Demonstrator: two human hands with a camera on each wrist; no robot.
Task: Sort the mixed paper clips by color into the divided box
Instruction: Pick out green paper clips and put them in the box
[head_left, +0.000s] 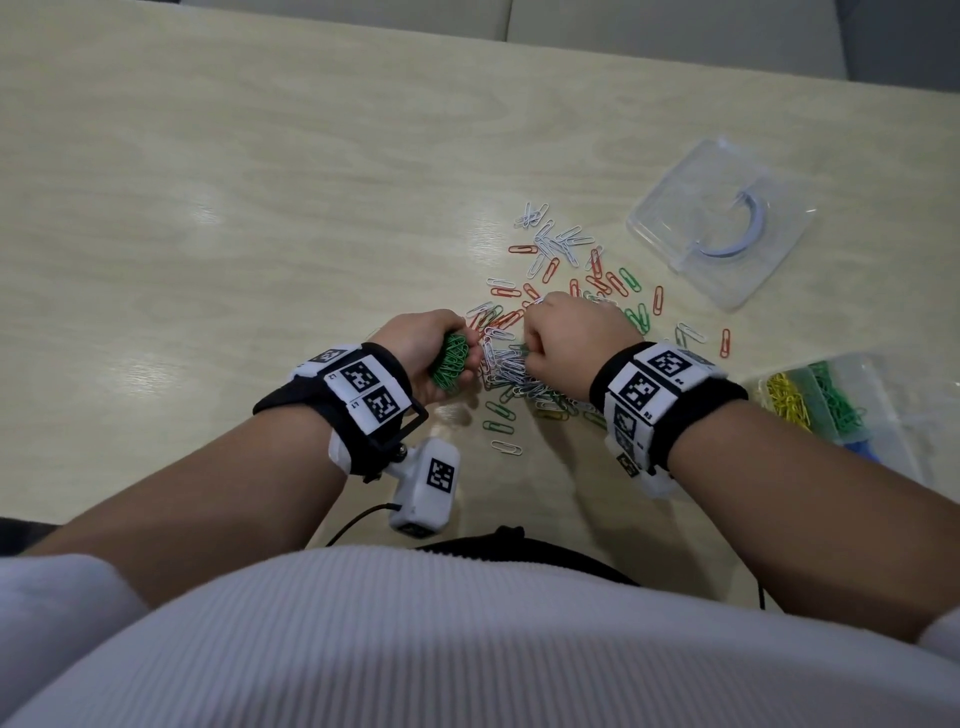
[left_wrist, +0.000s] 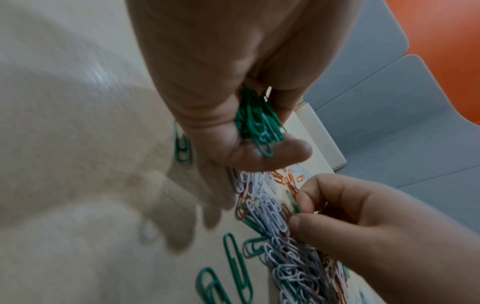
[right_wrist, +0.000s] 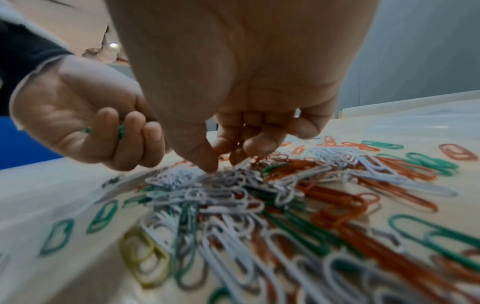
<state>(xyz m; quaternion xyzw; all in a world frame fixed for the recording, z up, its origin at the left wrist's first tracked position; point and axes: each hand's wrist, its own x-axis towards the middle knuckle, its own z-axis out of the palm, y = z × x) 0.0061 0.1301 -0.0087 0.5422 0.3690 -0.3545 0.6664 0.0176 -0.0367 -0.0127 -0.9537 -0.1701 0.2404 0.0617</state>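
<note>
L hand (head_left: 415, 343) sits near the middle of the table (head_left: 208, 208), fingers curled round a bunch of green clips (head_left: 449, 366); in the L wrist view the bunch (left_wrist: 257, 121) sticks out betw. thumb and curled fingers; palm faces right, toward the other hand.

R hand (head_left: 571, 338) is just beside it, knuckles up, over the mixed pile (head_left: 524, 374); thumb and forefinger pinch one green clip (left_wrist: 293, 202) at the pile's top, the other fingers curled under; R wrist view shows the fingertips (right_wrist: 207, 162) down in the white clips, the pinched clip itself hidden there.

Mixed pile lies centre-right on the table; mostly white at the near end, w/ red, green and a few yellow (right_wrist: 145, 259) mixed in; looser red and white clips (head_left: 550, 244) spread toward the far right; a couple of green clips (head_left: 498, 418) and a white one lie apart on the near side, toward the person.

Divided box (head_left: 883, 395), clear plastic, sits at the right edge, near side; one compartment holds yellow clips (head_left: 787, 402), the next one green clips (head_left: 836, 400); something blue shows at its near end, can't tell what.

Clear lid (head_left: 722, 223) lies flat farther back on the right, well apart from the box; a pale blue curved mark shows on it.

Both wrists carry black bands w/ printed square markers (head_left: 363, 387); a small white camera unit (head_left: 428, 488) hangs under the L wrist.
</note>
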